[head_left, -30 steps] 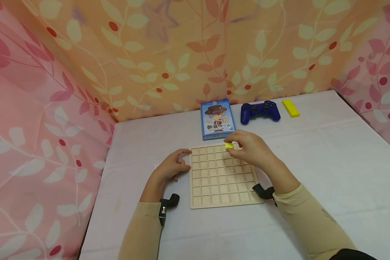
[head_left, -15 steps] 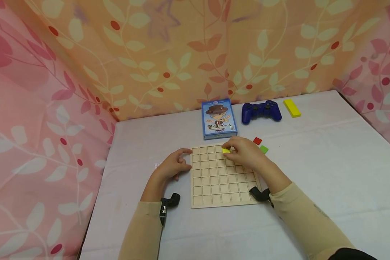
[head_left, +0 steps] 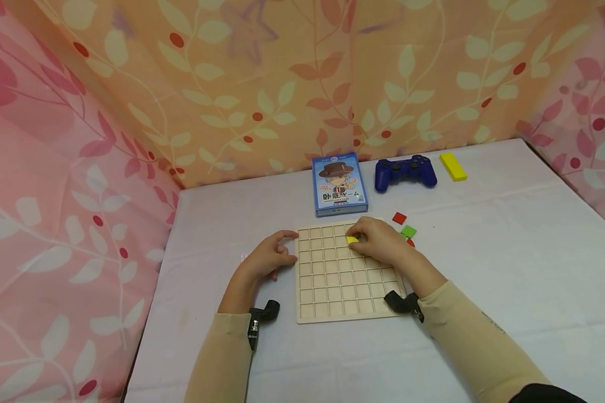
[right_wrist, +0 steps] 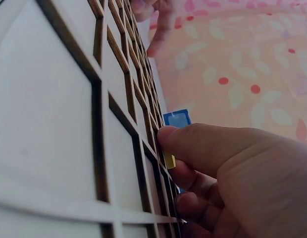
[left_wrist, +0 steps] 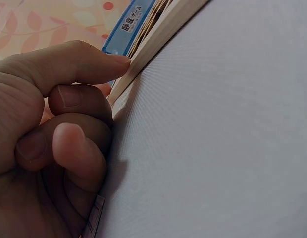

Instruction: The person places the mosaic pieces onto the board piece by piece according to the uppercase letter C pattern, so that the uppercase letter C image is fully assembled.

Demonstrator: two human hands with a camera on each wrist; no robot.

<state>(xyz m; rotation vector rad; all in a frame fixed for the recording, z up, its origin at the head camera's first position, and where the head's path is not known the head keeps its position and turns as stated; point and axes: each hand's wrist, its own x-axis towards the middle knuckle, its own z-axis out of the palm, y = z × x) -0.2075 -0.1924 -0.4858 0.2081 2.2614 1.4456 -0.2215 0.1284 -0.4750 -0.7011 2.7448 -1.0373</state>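
A pale wooden grid board (head_left: pixel 333 294) lies flat on the table. My right hand (head_left: pixel 383 242) pinches a small yellow tile (head_left: pixel 352 239) between thumb and fingers over the board's upper right cells. In the right wrist view the yellow tile (right_wrist: pixel 170 160) stands on edge against the grid lines, partly covered by the thumb. My left hand (head_left: pixel 266 256) rests beside the board's left edge, index finger and thumb tips right at it. The left wrist view shows its other fingers (left_wrist: pixel 79 156) loosely bent, holding nothing. A small gridded card (head_left: pixel 243 257) is mostly hidden behind the left hand.
Just past the right hand lie a red tile (head_left: pixel 399 218), a green tile (head_left: pixel 408 231) and another red piece (head_left: pixel 410 243), partly hidden. Behind the board stand a blue game box (head_left: pixel 339 184), a blue game controller (head_left: pixel 405 173) and a yellow block (head_left: pixel 452 167). Floral curtains surround the table.
My right hand has moved the yellow tile from the board's far edge slightly nearer, down to the cells. The red and green pieces have come into view. The left hand has stayed put.
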